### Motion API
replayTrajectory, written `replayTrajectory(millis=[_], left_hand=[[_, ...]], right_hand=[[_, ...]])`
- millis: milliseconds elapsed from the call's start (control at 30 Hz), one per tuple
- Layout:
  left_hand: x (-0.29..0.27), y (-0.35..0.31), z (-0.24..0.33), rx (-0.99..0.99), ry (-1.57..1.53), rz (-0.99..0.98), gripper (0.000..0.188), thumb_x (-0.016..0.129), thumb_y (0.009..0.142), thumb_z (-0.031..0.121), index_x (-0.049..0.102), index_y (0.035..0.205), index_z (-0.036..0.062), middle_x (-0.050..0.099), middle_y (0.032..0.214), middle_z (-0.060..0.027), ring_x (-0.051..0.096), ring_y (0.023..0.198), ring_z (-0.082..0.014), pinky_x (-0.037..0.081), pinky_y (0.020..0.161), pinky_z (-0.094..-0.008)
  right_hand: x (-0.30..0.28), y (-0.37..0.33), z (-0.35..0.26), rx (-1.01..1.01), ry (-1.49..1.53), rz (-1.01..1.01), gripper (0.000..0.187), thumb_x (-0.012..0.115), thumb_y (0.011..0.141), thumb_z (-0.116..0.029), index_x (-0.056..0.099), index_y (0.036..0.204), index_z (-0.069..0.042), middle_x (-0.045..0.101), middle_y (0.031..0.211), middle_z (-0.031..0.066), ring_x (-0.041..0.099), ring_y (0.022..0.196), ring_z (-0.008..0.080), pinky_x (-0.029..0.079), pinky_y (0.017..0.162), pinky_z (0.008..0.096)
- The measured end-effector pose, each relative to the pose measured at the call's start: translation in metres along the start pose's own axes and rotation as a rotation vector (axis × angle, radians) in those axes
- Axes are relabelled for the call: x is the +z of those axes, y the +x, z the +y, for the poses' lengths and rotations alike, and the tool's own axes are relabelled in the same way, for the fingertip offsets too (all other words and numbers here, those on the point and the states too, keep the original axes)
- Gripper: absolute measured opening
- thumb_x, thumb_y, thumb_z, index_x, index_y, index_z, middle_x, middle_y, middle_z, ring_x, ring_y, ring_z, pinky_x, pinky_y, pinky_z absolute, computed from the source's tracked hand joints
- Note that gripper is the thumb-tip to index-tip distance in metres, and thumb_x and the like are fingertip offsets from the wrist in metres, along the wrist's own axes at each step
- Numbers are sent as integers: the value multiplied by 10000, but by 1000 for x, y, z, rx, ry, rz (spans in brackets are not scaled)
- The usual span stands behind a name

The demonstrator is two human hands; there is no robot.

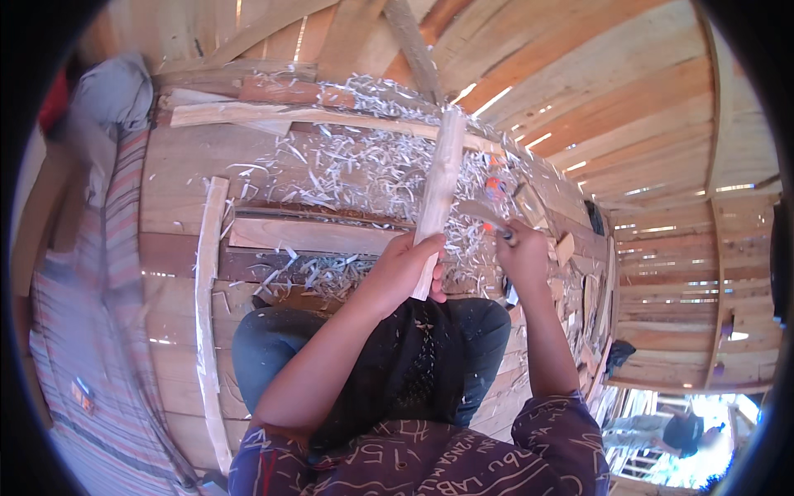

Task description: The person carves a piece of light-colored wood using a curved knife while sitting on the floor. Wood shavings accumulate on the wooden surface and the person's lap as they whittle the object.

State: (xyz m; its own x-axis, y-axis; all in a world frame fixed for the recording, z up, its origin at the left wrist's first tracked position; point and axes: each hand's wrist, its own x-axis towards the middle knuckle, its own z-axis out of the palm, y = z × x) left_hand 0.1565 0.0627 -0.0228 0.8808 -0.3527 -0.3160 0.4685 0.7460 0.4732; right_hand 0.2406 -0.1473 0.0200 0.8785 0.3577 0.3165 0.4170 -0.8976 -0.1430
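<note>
My left hand (401, 269) is closed round the lower end of a pale, peeled wooden stick (442, 169). The stick tilts up and away from me, its far end reaching over the wood shavings. My right hand (523, 258) grips the handle of a knife (478, 212) with a slightly curved blade. That blade points left toward the middle of the stick; whether it touches the wood I cannot tell.
Curly wood shavings (331, 161) cover the plank floor ahead. A long pale strip (208, 306) lies at left, a board (310, 235) before my knees. Several wood offcuts (565, 249) lie right. Striped cloth (91, 364) hangs far left. Another person (682, 431) appears at the lower right.
</note>
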Motion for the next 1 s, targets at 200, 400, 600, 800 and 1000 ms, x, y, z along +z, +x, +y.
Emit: replayTrajectory(millis=[200, 400, 600, 800, 1000], left_hand=[[14, -12, -21, 47, 322, 16, 134, 525, 902, 116, 451, 974, 30, 457, 607, -16, 449, 416, -95, 373, 348, -264], [49, -42, -75, -62, 504, -368, 204, 563, 884, 127, 469, 1025, 13, 495, 558, -11, 495, 394, -99, 412, 361, -261], [-4, -4, -2, 112, -23, 111, 130, 540, 889, 164, 475, 911, 53, 445, 580, -14, 430, 397, -101, 355, 333, -260], [1, -6, 1, 113, 168, 161, 201, 475, 933, 253, 472, 960, 54, 462, 609, -24, 468, 438, -104, 377, 363, -259], [8, -2, -39, 327, 806, 129, 311, 535, 888, 138, 448, 1142, -19, 521, 683, -109, 504, 537, -197, 402, 474, -310]], right_hand=[[-1, 24, -8, -94, -150, -163, 103, 673, 672, -146, 655, 766, -108, 617, 616, 108, 627, 593, 283, 495, 561, 421], [-11, 104, 106, 393, -405, 61, 218, 596, 751, -235, 663, 780, -29, 637, 741, 218, 631, 704, 382, 505, 633, 463], [-29, 40, 83, 317, -383, -33, 244, 630, 768, -269, 655, 769, -26, 620, 712, 218, 616, 671, 389, 492, 622, 468], [5, -59, 24, 253, 11, -117, 155, 669, 723, -167, 644, 774, -23, 570, 577, 182, 597, 551, 346, 468, 527, 395], [-15, -32, -19, 21, 0, -121, 105, 671, 697, -126, 639, 739, -35, 585, 601, 168, 604, 583, 345, 477, 540, 406]])
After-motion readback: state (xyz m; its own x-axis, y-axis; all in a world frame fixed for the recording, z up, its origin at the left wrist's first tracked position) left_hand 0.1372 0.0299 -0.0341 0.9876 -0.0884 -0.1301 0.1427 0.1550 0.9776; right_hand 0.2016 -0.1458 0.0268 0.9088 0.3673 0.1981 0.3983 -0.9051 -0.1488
